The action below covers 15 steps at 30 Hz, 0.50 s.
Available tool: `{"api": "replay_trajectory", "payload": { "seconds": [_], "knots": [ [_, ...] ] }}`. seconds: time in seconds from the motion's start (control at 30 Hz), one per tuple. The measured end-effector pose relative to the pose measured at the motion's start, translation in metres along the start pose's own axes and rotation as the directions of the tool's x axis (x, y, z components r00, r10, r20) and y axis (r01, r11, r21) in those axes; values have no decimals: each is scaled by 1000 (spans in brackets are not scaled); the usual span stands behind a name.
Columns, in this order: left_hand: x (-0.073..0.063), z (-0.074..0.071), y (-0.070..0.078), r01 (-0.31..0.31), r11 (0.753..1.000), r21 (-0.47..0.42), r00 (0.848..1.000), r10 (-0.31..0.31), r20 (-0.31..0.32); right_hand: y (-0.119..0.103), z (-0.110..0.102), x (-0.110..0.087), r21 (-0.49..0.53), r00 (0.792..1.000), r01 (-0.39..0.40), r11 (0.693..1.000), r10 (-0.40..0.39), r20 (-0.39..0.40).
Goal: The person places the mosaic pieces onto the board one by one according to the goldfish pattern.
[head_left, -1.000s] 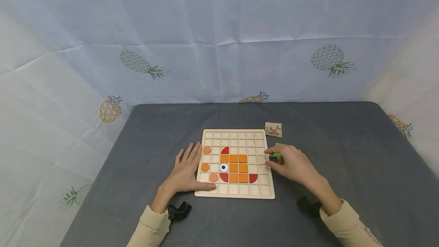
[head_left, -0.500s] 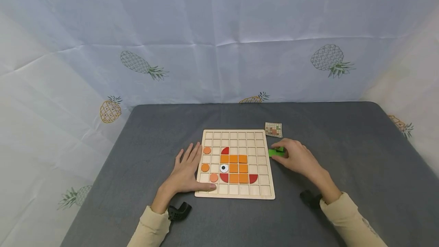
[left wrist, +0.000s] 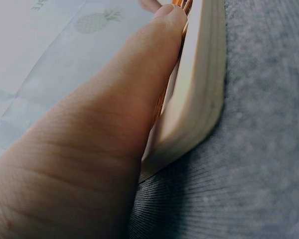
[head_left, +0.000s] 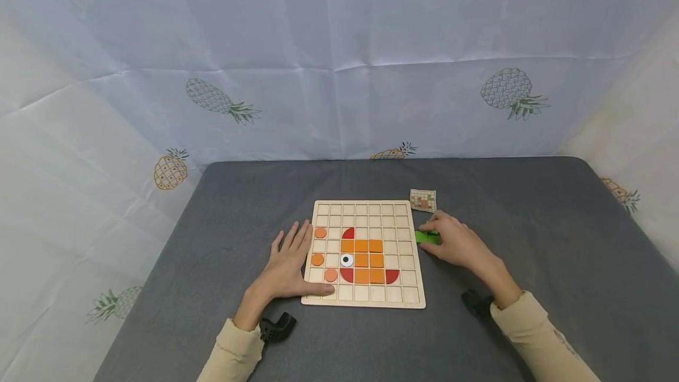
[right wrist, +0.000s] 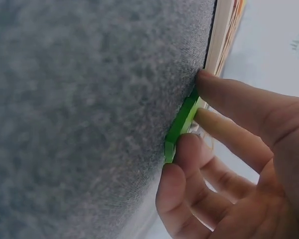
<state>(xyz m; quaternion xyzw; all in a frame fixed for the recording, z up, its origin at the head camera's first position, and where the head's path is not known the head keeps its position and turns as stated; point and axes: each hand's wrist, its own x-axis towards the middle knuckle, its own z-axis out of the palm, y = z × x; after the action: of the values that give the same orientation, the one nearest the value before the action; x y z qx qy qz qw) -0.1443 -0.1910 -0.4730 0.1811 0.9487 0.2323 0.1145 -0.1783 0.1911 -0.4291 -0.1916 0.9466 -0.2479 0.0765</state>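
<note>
A square wooden grid board [head_left: 373,221] lies flat on the table. Orange squares [head_left: 362,260], red quarter-round pieces [head_left: 392,276] and a round eye piece [head_left: 347,260] fill some of its cells. My left hand [head_left: 289,267] rests spread on the board's left edge, thumb across the lower left corner. Orange discs [head_left: 317,259] sit close to those fingers. Off the board's right edge, my right hand [head_left: 460,243] holds several green tiles [head_left: 427,237] between thumb and fingers, low against the table. In the right wrist view, curled fingers surround the green tiles [right wrist: 182,119], partly hiding them.
A small printed card [head_left: 423,200] with a grid picture lies beyond the board's upper right corner. Dark grey cloth covers the table [head_left: 254,199]. A pineapple-print curtain [head_left: 339,105] hangs behind it. Black wrist devices [head_left: 278,327] are worn on both wrists.
My right hand has moved back from the board's right edge onto the green tiles, its thumb and fingers now round them. The left hand and the board have stayed put.
</note>
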Motion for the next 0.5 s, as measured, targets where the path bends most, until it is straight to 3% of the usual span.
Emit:
{"api": "replay_trajectory", "payload": {
  "seconds": [0.27,0.5],
  "knots": [
    [0,0,0,-2,1000,2,1000,2,6,-1,3,1,0,1000,-4,1000,4,-23],
    [0,-1,1,3,1000,-3,1000,-3,7,-1,2,-1,-44,997,42,998,-44,-57]
  ]
}}
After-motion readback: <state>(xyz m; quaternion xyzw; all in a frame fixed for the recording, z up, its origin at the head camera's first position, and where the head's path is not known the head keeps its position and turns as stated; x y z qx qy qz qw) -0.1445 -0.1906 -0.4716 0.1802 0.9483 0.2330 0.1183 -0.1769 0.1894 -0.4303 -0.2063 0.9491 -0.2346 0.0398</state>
